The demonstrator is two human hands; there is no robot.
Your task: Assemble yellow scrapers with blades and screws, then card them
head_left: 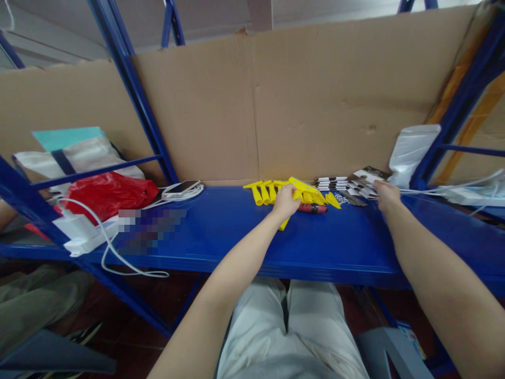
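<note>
My left hand (285, 203) is closed on a yellow plastic tool (283, 225), whose lower end sticks out below the fingers. Beside it, several similar yellow T-shaped tools (258, 196) lie in a row, with more yellow pieces (303, 185) behind and to the right. A dark red and black cylindrical handle (313, 208) rests just right of this hand. Over at the right, my right hand (387, 196) has its fingers pinched at the edge of a printed black-and-white card (371, 173). A stack of black-and-white packets (332, 183) and small metallic bits (341, 198) lie nearby.
The blue metal shelf (221, 231) is backed by cardboard (315, 105). At left are a phone (181, 188), a red plastic bag (112, 195), and a power strip (90, 239) with cables. A white plastic bag (413, 150) stands by the right post. Another person's leg (43, 300) shows at lower left.
</note>
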